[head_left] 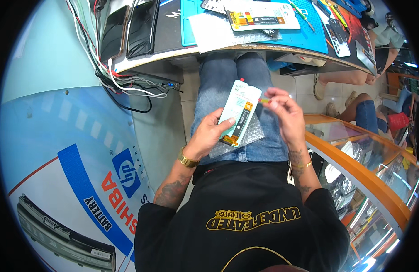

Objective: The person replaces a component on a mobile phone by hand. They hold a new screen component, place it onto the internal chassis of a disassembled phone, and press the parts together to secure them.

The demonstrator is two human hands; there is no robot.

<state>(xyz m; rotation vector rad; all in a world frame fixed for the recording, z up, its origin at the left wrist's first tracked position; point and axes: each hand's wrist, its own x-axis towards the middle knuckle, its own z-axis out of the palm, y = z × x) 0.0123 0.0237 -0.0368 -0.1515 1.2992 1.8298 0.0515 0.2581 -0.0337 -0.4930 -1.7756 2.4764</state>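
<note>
A phone screen panel (239,111), its pale back facing up with a black and orange flex cable along one side, is tilted over my lap. My left hand (206,135) grips its lower left edge, thumb on top. At the panel's upper right edge my right hand (286,113) has thumb and fingers closed on a small yellow and red strip (265,100). Whether that strip is still attached to the panel I cannot tell. Under the panel, a sheet of bubble wrap (256,131) lies across my thighs.
Ahead is a workbench with a curved edge (246,46). It bears a blue mat (316,41), another screen panel (286,18), a green screwdriver (302,16) and dark phones (143,27). Cables (128,90) hang at left; a glass display case (354,181) stands at right, near another person's legs (366,111).
</note>
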